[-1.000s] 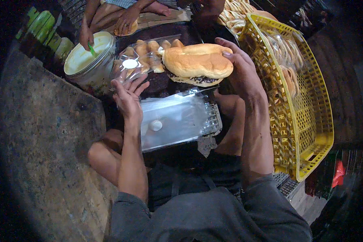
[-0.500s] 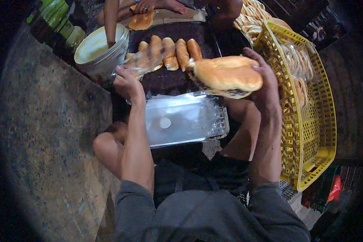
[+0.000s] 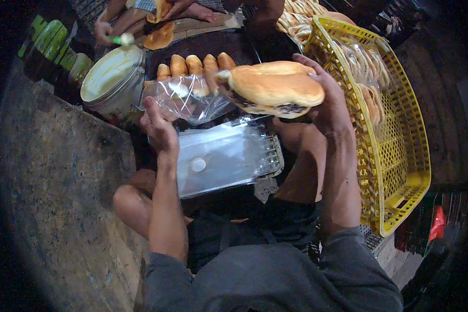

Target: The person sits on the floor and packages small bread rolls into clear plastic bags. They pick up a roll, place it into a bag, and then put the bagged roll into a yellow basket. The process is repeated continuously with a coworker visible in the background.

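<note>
My right hand grips a large golden bread bun from its right end. Dark filling shows along the bun's lower split side. My left hand, thumb up, holds a clear plastic bag at its left edge. The bag is spread out, and its right side lies close to the bun's left end; whether they touch I cannot tell. Below, a stack of clear flat bags rests over a basket in front of my lap, with a round white disc on top.
Several brown rolls stand in a row on a dark surface. At left is a white bucket with pale residue. Another person's hand holds a green-handled tool above it. A yellow crate with bagged breads stands at right.
The plastic bag has swung down and opened out beside the bun. My left hand has turned thumb up. The other person's hand has come out of the bucket, holding a green-handled tool.
</note>
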The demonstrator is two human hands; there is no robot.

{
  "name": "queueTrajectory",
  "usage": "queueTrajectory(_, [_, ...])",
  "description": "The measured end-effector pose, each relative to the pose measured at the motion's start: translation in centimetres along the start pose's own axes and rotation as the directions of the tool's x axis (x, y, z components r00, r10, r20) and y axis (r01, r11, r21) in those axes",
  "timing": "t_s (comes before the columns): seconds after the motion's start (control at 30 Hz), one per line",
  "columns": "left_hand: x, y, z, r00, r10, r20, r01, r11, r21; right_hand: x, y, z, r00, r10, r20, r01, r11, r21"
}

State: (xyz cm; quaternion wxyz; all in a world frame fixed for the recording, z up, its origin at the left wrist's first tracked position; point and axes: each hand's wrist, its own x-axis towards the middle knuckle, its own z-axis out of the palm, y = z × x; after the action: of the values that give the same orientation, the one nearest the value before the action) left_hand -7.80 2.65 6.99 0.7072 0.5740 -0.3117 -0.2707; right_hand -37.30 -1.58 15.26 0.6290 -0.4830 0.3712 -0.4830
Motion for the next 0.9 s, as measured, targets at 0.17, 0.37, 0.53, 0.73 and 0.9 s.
queueTrajectory(0.17, [-1.1,0.3,1.4,0.976,-0.175,0.129,0.215,0.860,-0.462,-0.7,0.7,0.6,0.998,0.018,0.055,-0.022,0.996,0.081])
queueTrajectory(0.37, [-0.4,3.1,0.9,0.965,-0.218,0.145,0.249,0.935,-0.251,-1.1,0.5,0.2,0.998,0.051,0.035,-0.054,0.995,0.083])
queueTrajectory(0.53, [2.1,3.4,-1.2,0.982,-0.151,0.113,0.151,0.988,0.012,-0.7,0.6,-0.2,0.998,0.002,0.068,-0.009,0.995,0.100])
queueTrajectory(0.73, [2.8,1.5,-1.8,1.000,0.006,-0.025,0.004,0.926,0.377,-0.5,0.2,-0.1,0.997,-0.076,0.009,0.076,0.997,0.023])
queueTrajectory(0.9, [3.3,-0.7,-2.9,0.963,0.141,-0.230,-0.012,0.875,0.485,-1.8,-2.6,-0.4,0.968,-0.199,-0.150,0.202,0.979,0.002])
